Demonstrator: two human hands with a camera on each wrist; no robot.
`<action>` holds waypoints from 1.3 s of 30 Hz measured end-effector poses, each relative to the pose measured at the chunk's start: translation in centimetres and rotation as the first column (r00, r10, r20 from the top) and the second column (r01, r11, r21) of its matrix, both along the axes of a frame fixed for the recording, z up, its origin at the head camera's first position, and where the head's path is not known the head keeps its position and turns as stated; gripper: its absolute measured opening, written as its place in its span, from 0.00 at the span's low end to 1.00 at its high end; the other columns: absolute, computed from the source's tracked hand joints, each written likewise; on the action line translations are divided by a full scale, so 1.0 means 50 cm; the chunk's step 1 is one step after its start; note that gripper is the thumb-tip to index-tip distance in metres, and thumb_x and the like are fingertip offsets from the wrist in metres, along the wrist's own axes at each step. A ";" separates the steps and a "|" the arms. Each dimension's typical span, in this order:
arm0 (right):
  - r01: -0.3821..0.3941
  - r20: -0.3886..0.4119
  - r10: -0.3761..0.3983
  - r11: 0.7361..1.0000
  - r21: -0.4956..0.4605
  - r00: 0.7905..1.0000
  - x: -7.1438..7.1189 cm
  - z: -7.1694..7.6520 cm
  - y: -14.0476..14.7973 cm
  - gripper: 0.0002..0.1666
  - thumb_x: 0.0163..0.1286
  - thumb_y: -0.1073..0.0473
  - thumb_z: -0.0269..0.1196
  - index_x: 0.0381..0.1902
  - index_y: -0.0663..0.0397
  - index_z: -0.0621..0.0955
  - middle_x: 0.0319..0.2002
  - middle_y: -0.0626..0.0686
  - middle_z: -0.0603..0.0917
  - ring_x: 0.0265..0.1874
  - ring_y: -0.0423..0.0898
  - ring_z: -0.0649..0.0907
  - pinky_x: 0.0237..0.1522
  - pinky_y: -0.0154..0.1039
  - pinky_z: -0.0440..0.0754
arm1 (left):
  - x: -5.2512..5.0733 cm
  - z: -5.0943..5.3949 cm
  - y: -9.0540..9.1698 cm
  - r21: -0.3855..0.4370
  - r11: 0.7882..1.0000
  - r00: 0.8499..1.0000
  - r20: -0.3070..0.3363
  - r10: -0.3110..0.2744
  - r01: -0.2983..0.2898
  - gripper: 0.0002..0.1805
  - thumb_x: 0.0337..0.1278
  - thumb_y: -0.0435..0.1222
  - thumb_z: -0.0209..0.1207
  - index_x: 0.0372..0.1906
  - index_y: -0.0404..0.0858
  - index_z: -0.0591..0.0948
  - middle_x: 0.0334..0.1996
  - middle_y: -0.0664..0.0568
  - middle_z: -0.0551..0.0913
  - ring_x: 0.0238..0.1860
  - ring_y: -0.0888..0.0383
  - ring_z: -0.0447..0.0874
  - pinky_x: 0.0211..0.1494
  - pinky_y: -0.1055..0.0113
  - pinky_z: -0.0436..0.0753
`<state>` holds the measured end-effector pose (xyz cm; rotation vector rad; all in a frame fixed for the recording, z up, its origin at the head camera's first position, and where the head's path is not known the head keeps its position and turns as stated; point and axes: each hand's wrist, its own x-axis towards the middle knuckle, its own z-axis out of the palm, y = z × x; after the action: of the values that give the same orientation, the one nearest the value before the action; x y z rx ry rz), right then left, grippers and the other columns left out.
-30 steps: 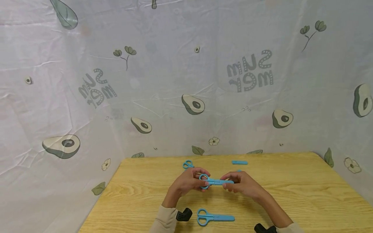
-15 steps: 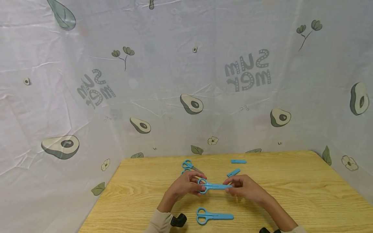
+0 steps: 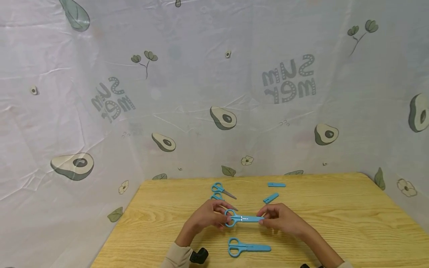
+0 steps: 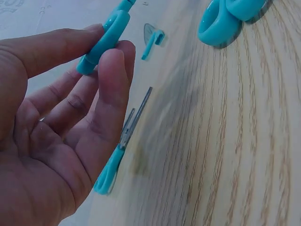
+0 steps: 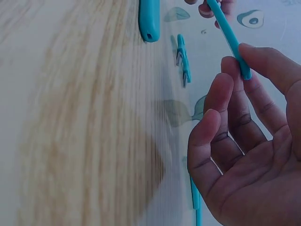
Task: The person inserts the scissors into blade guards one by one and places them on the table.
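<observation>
Both hands hold one pair of blue scissors level above the table, its blades inside a blue cover. My left hand pinches a handle ring between thumb and fingers. At the other end, my right hand pinches the tip of the cover with thumb and fingertips. A bright glint shows where handles and cover meet. Nearer to me, another pair of covered scissors lies flat on the table, handles to the left.
Behind the left hand lie two uncovered pairs of scissors, the nearer one partly hidden by the hand. Two loose blue covers lie behind the right hand. A printed curtain hangs around the wooden table.
Both hands have lowered the held scissors slightly toward me and left. The uncovered scissors and the nearer loose cover now show more behind them. Both grips stay on.
</observation>
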<state>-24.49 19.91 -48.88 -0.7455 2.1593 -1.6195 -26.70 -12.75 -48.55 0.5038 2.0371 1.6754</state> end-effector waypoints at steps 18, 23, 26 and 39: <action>0.000 -0.040 0.003 0.997 0.076 0.999 0.018 -0.014 -0.003 0.11 0.78 0.63 0.67 0.52 0.65 0.86 0.36 0.58 0.89 0.27 0.40 0.83 0.26 0.33 0.80 | 0.011 -0.006 0.011 -0.092 0.996 0.999 -0.049 -0.001 -0.003 0.14 0.65 0.29 0.71 0.54 0.33 0.87 0.36 0.49 0.88 0.23 0.61 0.86 0.27 0.70 0.86; 0.000 -0.075 0.008 0.995 0.104 0.997 0.022 -0.018 0.001 0.11 0.76 0.63 0.68 0.51 0.64 0.87 0.34 0.55 0.89 0.25 0.37 0.82 0.25 0.32 0.80 | 0.012 -0.012 0.015 -0.104 0.995 0.998 -0.064 0.001 -0.007 0.13 0.65 0.28 0.72 0.53 0.32 0.87 0.35 0.50 0.87 0.23 0.62 0.85 0.26 0.71 0.84; 0.002 -0.099 0.011 0.992 0.127 0.995 0.023 -0.017 0.000 0.11 0.76 0.62 0.69 0.51 0.62 0.88 0.35 0.55 0.90 0.26 0.37 0.83 0.25 0.33 0.81 | 0.013 -0.017 0.012 -0.112 0.994 0.998 -0.066 0.001 -0.008 0.13 0.65 0.28 0.71 0.52 0.32 0.87 0.34 0.51 0.85 0.23 0.61 0.85 0.26 0.71 0.84; -0.022 -0.105 0.042 0.984 0.177 0.994 0.025 -0.017 0.002 0.12 0.76 0.61 0.69 0.52 0.60 0.88 0.36 0.53 0.91 0.27 0.38 0.85 0.27 0.34 0.83 | 0.019 -0.018 -0.006 -0.167 0.986 0.998 -0.060 0.018 -0.028 0.10 0.66 0.28 0.70 0.51 0.33 0.89 0.35 0.49 0.84 0.27 0.58 0.87 0.28 0.67 0.88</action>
<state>-23.25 20.02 -49.71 -0.8262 2.3173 -1.3790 -25.74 -13.06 -49.44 0.4779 2.2101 1.5006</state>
